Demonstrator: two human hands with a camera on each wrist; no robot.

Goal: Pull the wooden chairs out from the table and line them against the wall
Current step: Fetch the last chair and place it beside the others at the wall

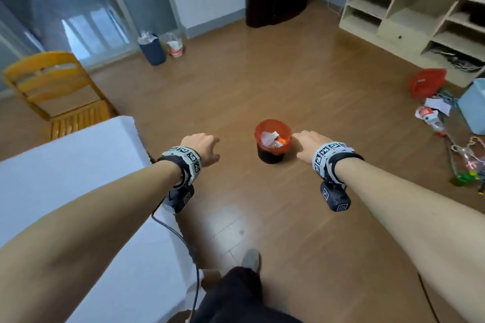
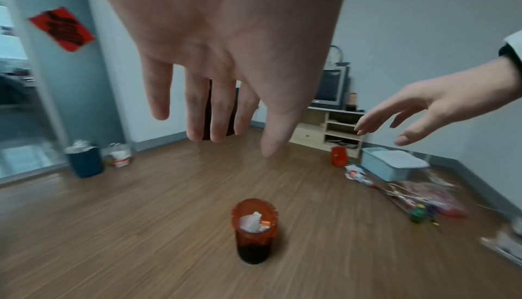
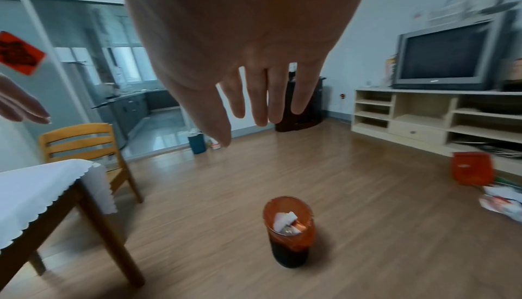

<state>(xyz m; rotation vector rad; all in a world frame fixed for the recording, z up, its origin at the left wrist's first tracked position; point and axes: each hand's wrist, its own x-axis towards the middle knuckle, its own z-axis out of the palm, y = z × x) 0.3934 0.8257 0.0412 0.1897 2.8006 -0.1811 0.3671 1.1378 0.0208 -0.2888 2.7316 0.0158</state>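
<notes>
A yellow wooden chair [image 1: 56,92] stands at the far end of the table [image 1: 65,178], its seat partly under the white cloth; the right wrist view shows the chair [image 3: 84,145] behind the table corner [image 3: 42,187]. Both my arms reach forward over the floor, well away from the chair. My left hand [image 1: 203,148] hangs with straight relaxed fingers [image 2: 214,112] and holds nothing. My right hand [image 1: 307,145] is also empty, its fingers [image 3: 271,98] spread downward; it shows in the left wrist view as well [image 2: 418,114].
An orange-lined small bin [image 1: 273,141] with paper stands on the wood floor between my hands. A blue bin [image 1: 152,48] and a bag sit by the glass door. A TV shelf unit [image 1: 409,16], red bag [image 1: 426,82], pale blue tub [image 1: 472,105] and litter fill the right side.
</notes>
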